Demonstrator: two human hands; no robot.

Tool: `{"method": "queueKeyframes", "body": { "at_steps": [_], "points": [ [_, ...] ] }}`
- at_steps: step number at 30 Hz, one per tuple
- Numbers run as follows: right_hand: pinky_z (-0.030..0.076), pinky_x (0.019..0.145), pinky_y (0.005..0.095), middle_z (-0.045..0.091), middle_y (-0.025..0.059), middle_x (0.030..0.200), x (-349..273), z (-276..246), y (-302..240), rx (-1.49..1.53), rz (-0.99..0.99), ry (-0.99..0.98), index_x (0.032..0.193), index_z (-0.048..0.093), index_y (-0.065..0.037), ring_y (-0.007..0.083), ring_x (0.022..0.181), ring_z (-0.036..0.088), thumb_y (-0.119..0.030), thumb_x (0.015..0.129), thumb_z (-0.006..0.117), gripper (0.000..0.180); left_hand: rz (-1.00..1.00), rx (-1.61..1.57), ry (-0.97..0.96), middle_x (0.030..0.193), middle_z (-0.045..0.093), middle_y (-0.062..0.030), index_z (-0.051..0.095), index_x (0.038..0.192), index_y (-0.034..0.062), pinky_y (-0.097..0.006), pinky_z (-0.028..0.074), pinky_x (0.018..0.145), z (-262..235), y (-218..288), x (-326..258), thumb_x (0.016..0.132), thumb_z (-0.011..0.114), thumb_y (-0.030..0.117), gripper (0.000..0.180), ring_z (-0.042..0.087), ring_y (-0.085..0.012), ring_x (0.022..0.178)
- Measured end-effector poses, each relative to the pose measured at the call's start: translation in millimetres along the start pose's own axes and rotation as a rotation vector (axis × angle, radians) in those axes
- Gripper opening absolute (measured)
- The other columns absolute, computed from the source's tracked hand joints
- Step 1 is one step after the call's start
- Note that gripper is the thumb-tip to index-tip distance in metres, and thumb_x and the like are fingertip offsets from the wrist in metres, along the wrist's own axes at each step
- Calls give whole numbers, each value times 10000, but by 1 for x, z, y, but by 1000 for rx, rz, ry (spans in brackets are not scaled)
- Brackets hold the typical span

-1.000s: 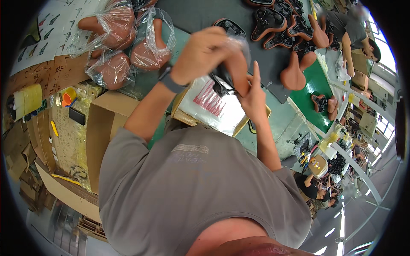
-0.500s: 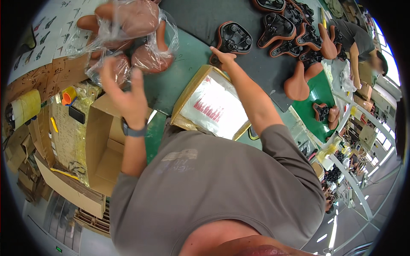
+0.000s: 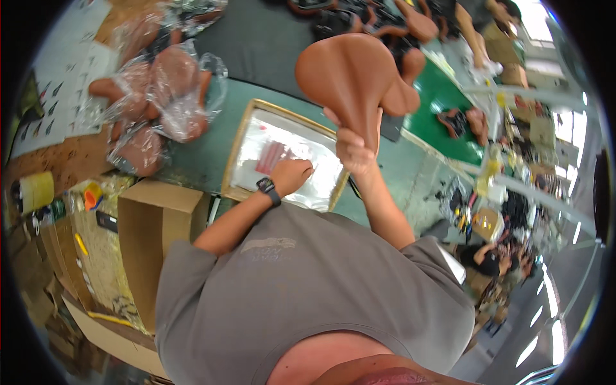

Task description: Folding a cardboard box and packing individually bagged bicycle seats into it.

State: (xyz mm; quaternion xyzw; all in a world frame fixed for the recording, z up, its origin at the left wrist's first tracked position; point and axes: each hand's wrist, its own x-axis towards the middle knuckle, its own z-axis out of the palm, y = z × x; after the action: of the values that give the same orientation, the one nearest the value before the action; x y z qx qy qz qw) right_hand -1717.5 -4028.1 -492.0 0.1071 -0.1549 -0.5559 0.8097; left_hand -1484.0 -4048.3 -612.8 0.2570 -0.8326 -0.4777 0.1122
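Bike saddle (image 3: 346, 74) is up in the R hand (image 3: 354, 151), raised over the bench near the far R corner of a shallow box (image 3: 236, 154). Its long axis runs on a slant: wide rear end up & a bit L, away from the person; narrow nose down & slightly R, twd the person. Top face is turned to the cam, underside hidden. Looks plain brown, smooth w/ a soft sheen, broad rounded rear tapering to a slim nose, shallow dip down the middle. R hand grips it round the nose, fingers wrapped, so the v. tip is partly covered. L hand (image 3: 292, 176), w/ a dark watch (image 3: 268, 188) on the wrist, is down at the clear plastic bags (image 3: 327, 154) in the box, fingers bent; can't tell if it's pinching a bag. Red print shows on the top bag just beside that hand. Another brown saddle (image 3: 403, 96) sits behind the held one, partly hidden; can't tell if they touch. More saddles lie beyond, some w/ black undersides up, on/near the dark mat (image 3: 256, 51). Over on the L, a pile of bagged saddles (image 3: 174, 77), same brown, under crinkly clear film. Open carton (image 3: 141, 221) stands L of the person.
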Motion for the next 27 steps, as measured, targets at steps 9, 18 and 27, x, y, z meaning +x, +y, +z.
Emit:
{"method": "queueKeyframes", "body": {
  "at_steps": [9, 18, 27],
  "points": [
    [464, 388, 309, 653, 210, 911, -274, 21, 139, -405, -483, 380, 1702, 236, 85, 211, 513, 645, -810, 1040, 511, 1146, -20, 391, -193, 1118, 752, -186, 724, 1097, 28, -521, 604, 895, 221, -47, 33, 896, 888, 371, 430, 733, -402, 1058],
    [614, 589, 359, 739, 119, 885, -541, -148, 148, -1401, -200, 2054, 1145, 743, -35, 227, 739, 757, -602, 902, 873, 631, -29, 556, 97, 1097, 678, -116, 757, 1038, 91, -517, 517, 893, 270, -9, -13, 970, 812, 336, 260, 640, -349, 1090],
    [646, 580, 398, 791, 209, 1055, -513, -149, 142, -514, -473, 1448, 1363, 641, 8, 276, 701, 743, -376, 1013, 846, 559, -148, 485, 183, 1047, 768, -159, 813, 1084, 57, -491, 586, 889, 290, -22, -37, 1054, 733, 351, 306, 711, -364, 1014]
  ]
}}
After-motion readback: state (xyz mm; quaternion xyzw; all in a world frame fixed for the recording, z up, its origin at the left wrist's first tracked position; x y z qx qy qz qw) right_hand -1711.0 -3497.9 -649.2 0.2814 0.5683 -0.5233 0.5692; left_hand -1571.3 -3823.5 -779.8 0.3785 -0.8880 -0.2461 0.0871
